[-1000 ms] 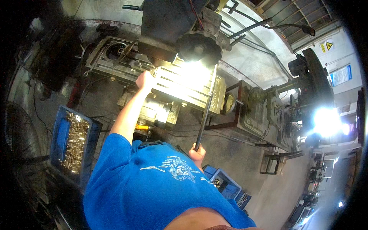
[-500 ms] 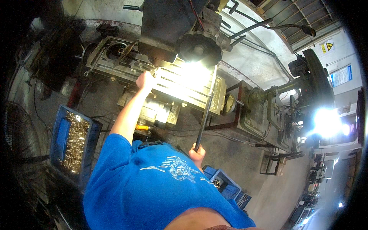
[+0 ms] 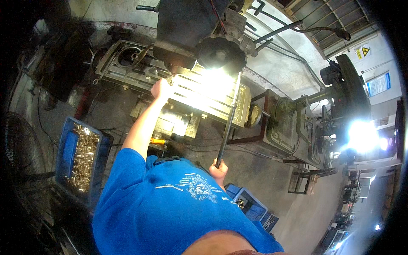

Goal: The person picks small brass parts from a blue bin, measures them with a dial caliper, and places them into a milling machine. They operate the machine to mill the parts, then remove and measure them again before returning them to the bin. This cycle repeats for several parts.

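At the slotted grey metal bench (image 3: 131, 78), your left grip (image 3: 161, 89) curls, contents unclear; your right grip (image 3: 218, 170) clasps a long black bar (image 3: 227, 131).

The slotted machine table (image 3: 187, 95) looks like bare metal, shiny where lit; the long lever (image 3: 228, 124) is smooth, dark metal; the T-shirt (image 3: 148, 204) is matt cloth; the left-hand crate (image 3: 101, 155) looks plastic (its small metal parts (image 3: 83, 159) are glossy)

Blue short-sleeved shirt (image 3: 144, 204); whitish front print (image 3: 201, 189), apparently crest-like.
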`<control>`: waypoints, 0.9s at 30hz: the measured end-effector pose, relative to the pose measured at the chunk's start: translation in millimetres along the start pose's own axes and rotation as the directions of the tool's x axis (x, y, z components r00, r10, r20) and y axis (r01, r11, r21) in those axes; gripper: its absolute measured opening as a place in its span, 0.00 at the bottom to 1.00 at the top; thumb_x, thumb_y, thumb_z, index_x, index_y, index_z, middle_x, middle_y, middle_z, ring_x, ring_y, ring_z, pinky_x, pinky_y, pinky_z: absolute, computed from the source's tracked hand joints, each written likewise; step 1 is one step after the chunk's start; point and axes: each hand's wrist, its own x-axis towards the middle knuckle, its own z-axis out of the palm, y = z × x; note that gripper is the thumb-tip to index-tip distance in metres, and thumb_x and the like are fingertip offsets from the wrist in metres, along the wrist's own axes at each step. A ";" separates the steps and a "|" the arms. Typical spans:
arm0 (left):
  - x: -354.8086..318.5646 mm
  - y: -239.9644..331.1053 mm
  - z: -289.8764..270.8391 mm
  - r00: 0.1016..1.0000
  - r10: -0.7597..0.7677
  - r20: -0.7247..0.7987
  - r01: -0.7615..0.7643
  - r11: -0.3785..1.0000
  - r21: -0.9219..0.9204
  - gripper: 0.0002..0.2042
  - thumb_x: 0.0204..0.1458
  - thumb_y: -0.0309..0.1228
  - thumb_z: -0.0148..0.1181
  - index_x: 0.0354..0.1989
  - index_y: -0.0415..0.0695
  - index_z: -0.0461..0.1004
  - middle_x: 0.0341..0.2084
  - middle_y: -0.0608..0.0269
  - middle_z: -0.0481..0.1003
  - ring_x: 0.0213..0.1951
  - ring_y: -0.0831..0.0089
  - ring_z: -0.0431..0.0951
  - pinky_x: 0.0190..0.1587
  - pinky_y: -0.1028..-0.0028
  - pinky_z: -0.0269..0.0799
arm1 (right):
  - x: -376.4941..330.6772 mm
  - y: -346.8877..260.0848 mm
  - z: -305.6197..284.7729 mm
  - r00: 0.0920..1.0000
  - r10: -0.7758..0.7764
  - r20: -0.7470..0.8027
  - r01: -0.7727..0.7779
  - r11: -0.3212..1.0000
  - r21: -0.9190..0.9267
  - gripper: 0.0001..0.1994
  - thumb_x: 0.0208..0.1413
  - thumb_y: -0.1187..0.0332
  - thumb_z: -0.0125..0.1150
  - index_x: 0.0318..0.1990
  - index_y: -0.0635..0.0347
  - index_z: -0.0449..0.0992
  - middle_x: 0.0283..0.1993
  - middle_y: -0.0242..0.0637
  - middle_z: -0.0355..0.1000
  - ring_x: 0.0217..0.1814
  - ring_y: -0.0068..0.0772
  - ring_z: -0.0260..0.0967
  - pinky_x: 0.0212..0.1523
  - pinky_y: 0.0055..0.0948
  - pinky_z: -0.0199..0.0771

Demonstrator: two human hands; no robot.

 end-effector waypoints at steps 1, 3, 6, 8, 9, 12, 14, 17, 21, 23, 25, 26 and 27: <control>0.0 0.7 -0.6 1.000 -0.001 0.014 0.001 1.000 0.000 0.31 0.35 0.62 0.57 0.20 0.38 0.75 0.20 0.51 0.76 0.28 0.58 0.79 0.28 0.63 0.72 | 0.2 0.9 -0.7 1.000 0.008 -0.002 -0.008 1.000 0.005 0.11 0.34 0.68 0.59 0.25 0.57 0.62 0.21 0.23 0.57 0.19 0.14 0.50 0.19 0.17 0.49; -0.2 1.0 1.2 1.000 0.004 -0.004 -0.004 1.000 -0.002 0.31 0.35 0.61 0.57 0.19 0.38 0.75 0.21 0.51 0.76 0.28 0.58 0.79 0.28 0.64 0.72 | 0.2 2.1 -1.4 1.000 0.025 -0.006 -0.025 1.000 0.015 0.11 0.34 0.67 0.59 0.25 0.57 0.62 0.21 0.23 0.57 0.19 0.14 0.50 0.19 0.17 0.49; -0.2 -0.6 1.1 1.000 0.000 -0.007 0.000 1.000 0.006 0.30 0.36 0.60 0.57 0.20 0.38 0.76 0.22 0.51 0.76 0.29 0.58 0.79 0.29 0.64 0.72 | -0.3 -3.1 3.1 0.999 0.039 -0.003 -0.039 0.998 0.043 0.10 0.34 0.68 0.58 0.24 0.57 0.62 0.20 0.23 0.56 0.18 0.14 0.50 0.19 0.18 0.49; -0.2 0.9 0.0 1.000 -0.002 0.010 0.002 1.000 0.010 0.30 0.36 0.60 0.57 0.22 0.38 0.76 0.23 0.51 0.77 0.30 0.58 0.79 0.30 0.63 0.72 | -0.5 -2.5 4.3 0.999 0.039 -0.020 -0.038 0.999 0.030 0.10 0.34 0.69 0.57 0.24 0.56 0.62 0.20 0.23 0.56 0.18 0.14 0.49 0.19 0.18 0.49; -0.6 1.9 -1.3 1.000 -0.004 0.023 0.004 1.000 0.010 0.30 0.36 0.60 0.57 0.22 0.38 0.76 0.23 0.51 0.77 0.31 0.58 0.79 0.31 0.63 0.72 | -0.7 -2.3 4.5 0.999 0.039 -0.028 -0.038 0.999 0.024 0.10 0.34 0.70 0.57 0.24 0.56 0.62 0.20 0.22 0.56 0.18 0.14 0.49 0.19 0.18 0.49; -2.0 2.2 -2.4 1.000 -0.007 0.025 0.007 1.000 0.008 0.31 0.35 0.61 0.57 0.24 0.38 0.76 0.24 0.51 0.77 0.32 0.57 0.78 0.32 0.63 0.72 | 1.5 2.7 0.8 1.000 0.014 0.003 -0.014 0.999 0.037 0.09 0.34 0.71 0.56 0.24 0.56 0.61 0.19 0.22 0.55 0.18 0.14 0.49 0.19 0.18 0.49; -1.3 1.2 -1.3 1.000 -0.008 0.009 0.008 1.000 0.002 0.31 0.35 0.61 0.56 0.24 0.38 0.76 0.24 0.51 0.77 0.32 0.57 0.78 0.32 0.63 0.72 | 2.0 1.6 2.6 1.000 0.016 -0.010 -0.016 1.000 0.026 0.09 0.34 0.71 0.56 0.23 0.55 0.61 0.19 0.22 0.55 0.18 0.14 0.49 0.18 0.18 0.48; -0.4 1.1 0.5 1.000 -0.007 0.007 0.007 1.000 -0.006 0.31 0.35 0.62 0.56 0.23 0.38 0.76 0.23 0.50 0.77 0.31 0.57 0.78 0.31 0.63 0.72 | 2.3 2.6 1.9 1.000 0.024 -0.019 -0.023 0.999 0.023 0.09 0.34 0.70 0.56 0.23 0.55 0.61 0.19 0.22 0.55 0.18 0.14 0.49 0.18 0.18 0.48; 0.6 -1.3 0.0 1.000 -0.006 0.025 0.006 1.000 0.004 0.32 0.35 0.63 0.56 0.21 0.37 0.76 0.23 0.49 0.76 0.31 0.56 0.78 0.31 0.63 0.72 | 2.3 1.1 2.9 0.999 0.025 -0.023 -0.025 1.000 0.007 0.11 0.33 0.68 0.58 0.23 0.55 0.61 0.19 0.22 0.55 0.18 0.14 0.48 0.18 0.18 0.47; 0.4 -1.1 0.7 1.000 0.000 0.011 0.000 1.000 0.000 0.32 0.35 0.63 0.56 0.21 0.37 0.76 0.22 0.49 0.76 0.30 0.56 0.78 0.31 0.63 0.72 | 2.9 2.5 2.4 1.000 0.020 -0.022 -0.019 1.000 0.018 0.12 0.33 0.67 0.59 0.23 0.55 0.61 0.20 0.22 0.55 0.19 0.14 0.48 0.18 0.19 0.47; -0.9 0.0 0.4 1.000 0.004 -0.011 -0.004 1.000 -0.008 0.32 0.35 0.63 0.56 0.21 0.37 0.75 0.22 0.50 0.76 0.30 0.56 0.78 0.30 0.62 0.72 | 3.6 4.0 1.7 1.000 0.014 -0.023 -0.013 1.000 0.019 0.12 0.32 0.66 0.60 0.23 0.55 0.61 0.20 0.22 0.55 0.19 0.14 0.48 0.18 0.19 0.47; -1.0 0.4 0.7 1.000 0.005 -0.012 -0.005 1.000 -0.006 0.32 0.35 0.63 0.56 0.21 0.37 0.75 0.22 0.50 0.76 0.30 0.56 0.78 0.31 0.62 0.72 | 3.9 4.4 1.4 1.000 0.010 -0.025 -0.010 1.000 0.014 0.13 0.32 0.65 0.60 0.23 0.55 0.61 0.20 0.22 0.55 0.19 0.14 0.48 0.18 0.19 0.47; -1.0 0.8 0.9 1.000 0.006 -0.012 -0.006 1.000 -0.005 0.32 0.35 0.63 0.56 0.21 0.38 0.75 0.22 0.50 0.76 0.30 0.56 0.78 0.31 0.63 0.72 | 4.2 5.1 1.0 1.000 0.007 -0.028 -0.006 1.000 0.009 0.13 0.32 0.65 0.61 0.23 0.55 0.61 0.20 0.22 0.55 0.19 0.14 0.48 0.18 0.19 0.47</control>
